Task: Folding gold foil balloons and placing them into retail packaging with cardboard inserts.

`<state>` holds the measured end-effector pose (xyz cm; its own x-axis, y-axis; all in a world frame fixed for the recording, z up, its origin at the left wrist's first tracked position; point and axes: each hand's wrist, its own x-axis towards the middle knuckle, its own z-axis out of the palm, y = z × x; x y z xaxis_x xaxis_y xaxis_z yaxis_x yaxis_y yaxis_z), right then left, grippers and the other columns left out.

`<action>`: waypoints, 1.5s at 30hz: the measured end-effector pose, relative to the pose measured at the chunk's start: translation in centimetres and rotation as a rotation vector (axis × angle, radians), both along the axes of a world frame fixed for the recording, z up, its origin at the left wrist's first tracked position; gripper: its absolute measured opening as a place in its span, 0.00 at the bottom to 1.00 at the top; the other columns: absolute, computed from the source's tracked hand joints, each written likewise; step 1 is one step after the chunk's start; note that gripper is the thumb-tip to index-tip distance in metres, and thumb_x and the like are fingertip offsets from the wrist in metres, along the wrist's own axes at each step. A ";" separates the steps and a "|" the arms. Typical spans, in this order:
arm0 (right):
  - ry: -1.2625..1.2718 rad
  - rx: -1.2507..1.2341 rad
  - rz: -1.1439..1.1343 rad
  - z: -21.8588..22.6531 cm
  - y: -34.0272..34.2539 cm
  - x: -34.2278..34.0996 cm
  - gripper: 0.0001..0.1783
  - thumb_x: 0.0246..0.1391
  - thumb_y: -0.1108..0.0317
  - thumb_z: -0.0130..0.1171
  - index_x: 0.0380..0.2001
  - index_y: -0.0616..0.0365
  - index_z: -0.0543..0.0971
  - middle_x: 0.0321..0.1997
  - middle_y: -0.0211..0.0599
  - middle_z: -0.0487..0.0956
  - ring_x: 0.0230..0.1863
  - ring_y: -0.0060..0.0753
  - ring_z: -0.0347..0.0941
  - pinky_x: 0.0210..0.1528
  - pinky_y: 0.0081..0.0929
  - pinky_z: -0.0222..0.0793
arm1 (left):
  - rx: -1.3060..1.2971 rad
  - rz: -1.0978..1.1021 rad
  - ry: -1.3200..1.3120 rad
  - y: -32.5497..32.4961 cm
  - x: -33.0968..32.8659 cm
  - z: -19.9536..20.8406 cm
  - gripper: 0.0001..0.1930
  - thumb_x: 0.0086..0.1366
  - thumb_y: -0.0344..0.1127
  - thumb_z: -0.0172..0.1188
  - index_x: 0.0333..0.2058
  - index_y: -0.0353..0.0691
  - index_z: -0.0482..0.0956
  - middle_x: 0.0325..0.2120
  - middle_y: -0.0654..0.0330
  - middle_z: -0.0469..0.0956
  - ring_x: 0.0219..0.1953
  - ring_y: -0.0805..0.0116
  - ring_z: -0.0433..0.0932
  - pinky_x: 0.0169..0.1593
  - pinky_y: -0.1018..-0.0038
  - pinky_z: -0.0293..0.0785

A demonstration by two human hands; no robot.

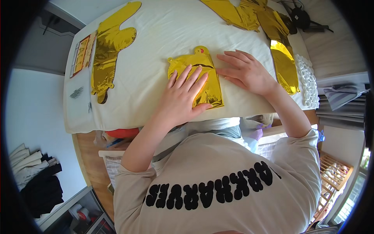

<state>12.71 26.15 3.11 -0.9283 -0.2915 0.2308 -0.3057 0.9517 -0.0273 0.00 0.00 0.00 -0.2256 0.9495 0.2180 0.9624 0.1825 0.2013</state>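
- The desk point(156, 31), under a white cover, carries everything here.
- A long, flat gold foil balloon point(111, 46) lies toward the desk's left side, with a printed card point(82, 54) just beside it.
- More crumpled gold foil pieces point(253, 15) lie at the far edge, one running down the right side next to a white bubbled sheet point(307, 80).
- The folded gold foil balloon point(200, 74) sits near the desk's front edge (a small red spot shows on its top tab).
- The left hand point(183, 95) lies open and flat, fingers spread, pressing on the folded balloon.
- The right hand point(245, 72), also open, rests on the cover with fingertips touching the folded balloon's right edge.
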 end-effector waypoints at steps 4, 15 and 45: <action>0.010 -0.071 -0.051 -0.2 -0.4 0.1 0.20 0.62 0.61 0.62 0.56 0.50 0.81 0.69 0.38 0.73 0.70 0.47 0.67 0.71 0.46 0.62 | 0.012 -0.002 0.009 0.2 0.0 -0.1 0.43 0.64 0.65 0.61 0.71 0.46 0.65 0.71 0.55 0.63 0.74 0.50 0.57 0.73 0.44 0.54; -0.038 -0.086 -0.045 -0.4 -1.0 -0.1 0.23 0.66 0.52 0.56 0.59 0.48 0.81 0.72 0.40 0.70 0.72 0.49 0.63 0.74 0.51 0.57 | 0.011 0.001 0.009 0.1 0.0 -0.3 0.42 0.64 0.64 0.61 0.70 0.45 0.65 0.72 0.54 0.62 0.74 0.50 0.57 0.73 0.44 0.54; -0.337 -0.164 -0.249 -0.3 -4.7 1.2 0.61 0.41 0.33 0.71 0.77 0.39 0.59 0.80 0.22 0.59 0.83 0.46 0.40 0.82 0.60 0.26 | 0.061 0.018 -0.003 0.1 -0.1 -1.1 0.49 0.60 0.64 0.65 0.70 0.37 0.63 0.72 0.53 0.63 0.75 0.51 0.56 0.75 0.45 0.50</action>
